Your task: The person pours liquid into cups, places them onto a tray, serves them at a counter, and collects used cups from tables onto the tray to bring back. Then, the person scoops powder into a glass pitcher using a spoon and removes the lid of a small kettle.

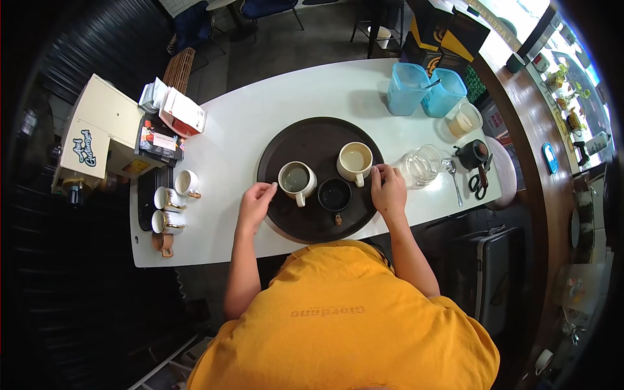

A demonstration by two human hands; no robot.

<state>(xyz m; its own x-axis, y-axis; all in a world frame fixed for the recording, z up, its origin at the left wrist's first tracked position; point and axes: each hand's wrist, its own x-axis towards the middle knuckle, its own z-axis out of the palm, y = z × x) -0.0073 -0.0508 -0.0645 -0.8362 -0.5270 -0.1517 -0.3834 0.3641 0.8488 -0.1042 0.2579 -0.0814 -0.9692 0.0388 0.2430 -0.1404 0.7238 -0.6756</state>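
A round dark brown tray (292, 140) lies on the white table in front of me. My left hand (257, 200) is closed at its left rim, fingertips close to a white mug (308, 177) with greyish liquid. At the right rim my right hand (389, 190) is closed too, its fingers near a cream mug (354, 170) holding pale beige liquid. The undersides of both grips are hidden. Between these mugs, nearer to me, sits a black cup (335, 195) with a small brown handle, dark inside. All three stand upright on the tray.
Glass vessels (421, 165), a spoon (457, 185), a small dark pitcher (472, 154) and black scissors (480, 184) lie to the right. Blue containers (407, 91) stand behind them. Several cups (170, 199) line the left end beside a cream machine (94, 140).
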